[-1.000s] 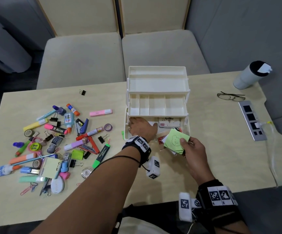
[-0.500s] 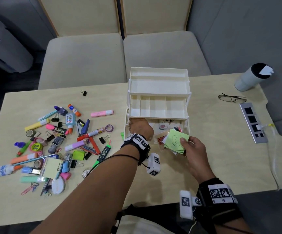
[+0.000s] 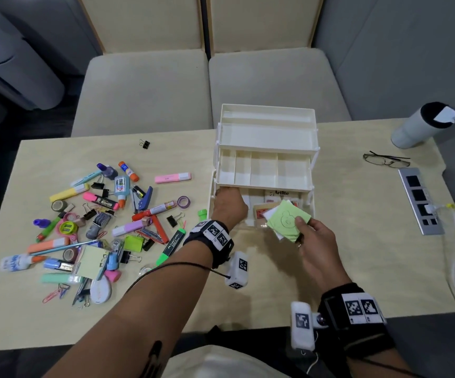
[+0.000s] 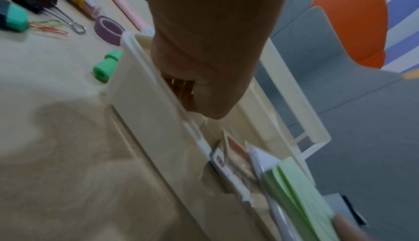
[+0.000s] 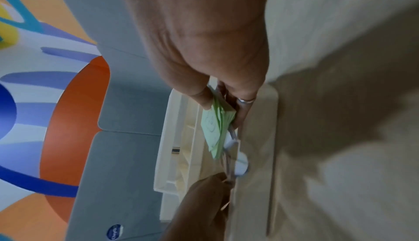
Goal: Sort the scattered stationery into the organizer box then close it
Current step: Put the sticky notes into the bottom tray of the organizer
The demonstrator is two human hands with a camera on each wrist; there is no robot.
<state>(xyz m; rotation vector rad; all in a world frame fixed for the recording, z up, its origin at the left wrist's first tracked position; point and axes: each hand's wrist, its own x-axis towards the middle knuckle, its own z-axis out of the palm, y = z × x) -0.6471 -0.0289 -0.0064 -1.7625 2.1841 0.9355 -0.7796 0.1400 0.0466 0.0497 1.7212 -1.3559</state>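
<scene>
The white tiered organizer box [image 3: 267, 137] stands open mid-table. My left hand [image 3: 229, 205] reaches into the left end of its bottom compartment; its fingertips are hidden under the divided tray [image 3: 264, 170]. In the left wrist view the left hand [image 4: 204, 56] dips behind the box wall [image 4: 140, 92]. My right hand [image 3: 300, 227] pinches a green sticky-note pad [image 3: 286, 218] with a bear drawing, white notes under it, over the compartment's right front corner. The pad [image 5: 215, 128] is also held in the right wrist view. Scattered stationery [image 3: 98, 222] lies on the left.
A green cap [image 3: 202, 214], purple tape roll [image 3: 184, 201] and green highlighter [image 3: 172, 242] lie just left of the box. A tumbler [image 3: 417, 126], glasses [image 3: 386, 160] and a power strip [image 3: 420, 200] sit at the right. Two chairs stand behind the table.
My left hand has shifted slightly left and deeper in the bottom compartment. The right hand holds the green pad in nearly the same place.
</scene>
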